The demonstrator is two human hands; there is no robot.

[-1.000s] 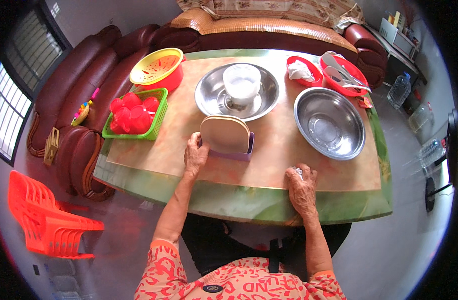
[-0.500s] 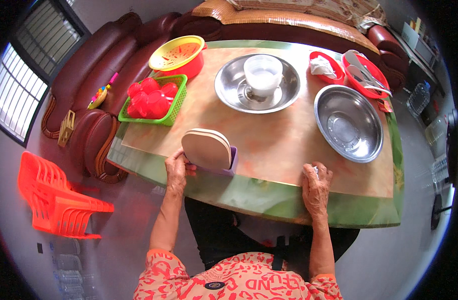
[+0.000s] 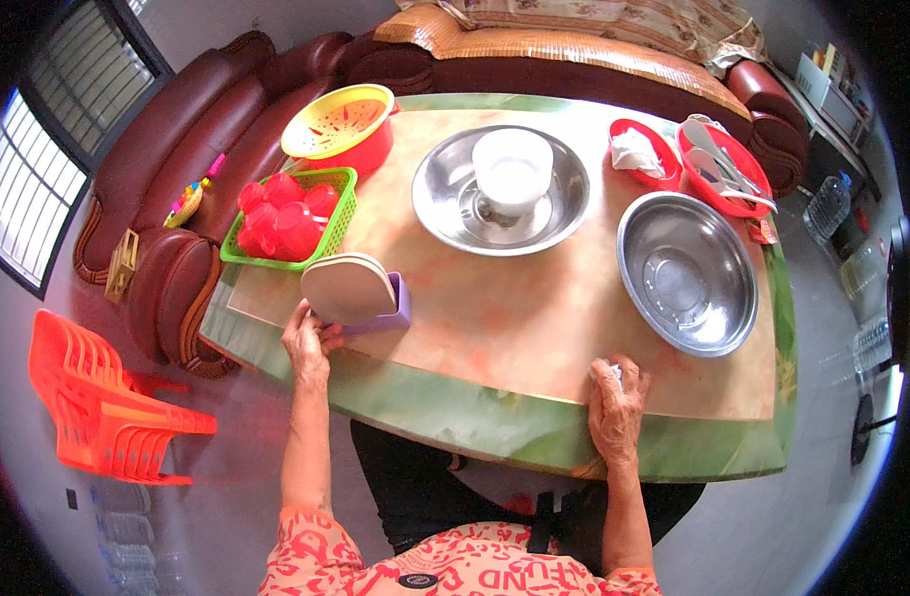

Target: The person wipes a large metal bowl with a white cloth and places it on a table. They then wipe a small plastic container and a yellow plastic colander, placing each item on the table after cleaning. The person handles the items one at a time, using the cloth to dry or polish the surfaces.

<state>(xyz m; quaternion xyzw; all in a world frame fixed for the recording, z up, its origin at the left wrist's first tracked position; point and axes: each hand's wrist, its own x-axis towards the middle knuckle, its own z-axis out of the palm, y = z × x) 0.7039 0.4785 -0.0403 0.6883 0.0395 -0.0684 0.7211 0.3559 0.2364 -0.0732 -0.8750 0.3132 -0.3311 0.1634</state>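
Slid further toward the frame's left edge since the earlier frame: purple rack [image 3: 387, 310] of cream plates [image 3: 348, 286], gripped by left hand [image 3: 310, 343]. Right hand [image 3: 615, 405] curled around a small white wad [image 3: 611, 373] at the table [image 3: 495, 417] edge, lower centre. Open tabletop between rack and steel bowl [image 3: 685, 273].

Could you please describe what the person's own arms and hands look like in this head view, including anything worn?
Both forearms are bare from the elbow down, and both the left hand and the right hand are ungloved. No watch or bracelet shows; rings cannot be told. Short sleeves of a coral-red top with a pale printed pattern cover the upper arms.
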